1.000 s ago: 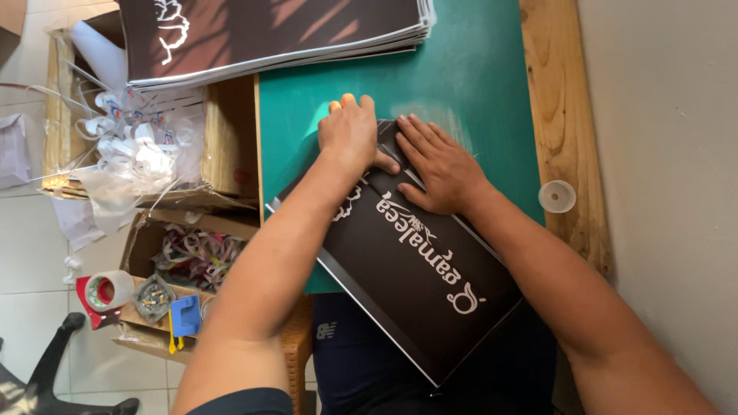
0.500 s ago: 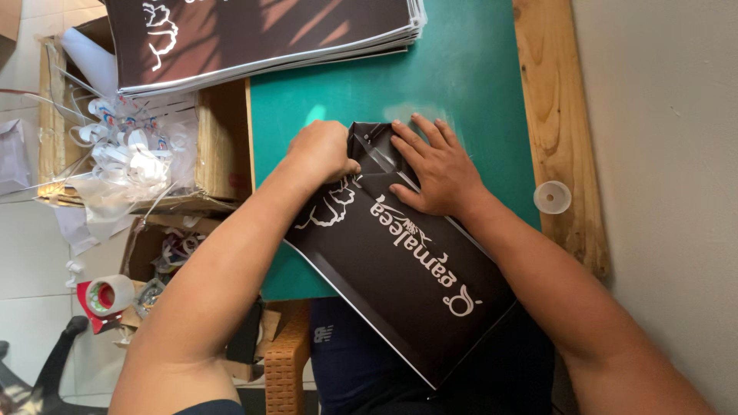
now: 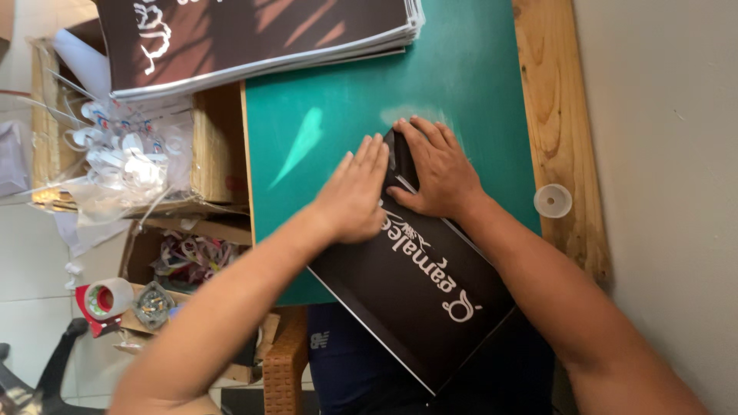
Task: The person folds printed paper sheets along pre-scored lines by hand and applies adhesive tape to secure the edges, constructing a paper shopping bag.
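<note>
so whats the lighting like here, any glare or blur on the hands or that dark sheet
Head view: soft daylight with streaky light patches across the stack of dark sheets at top; a pale bright patch on the green mat, and a faint sheen by the fingertips. The left hand and right hand look sharp, no motion blur; the dark sheet under them is evenly lit, its white print crisp. The bags at left glare white.

sheet [image 3: 430, 284] on mat [image 3: 323, 84] | stack [image 3: 254, 31] behind | cap [image 3: 553, 200] right
</note>
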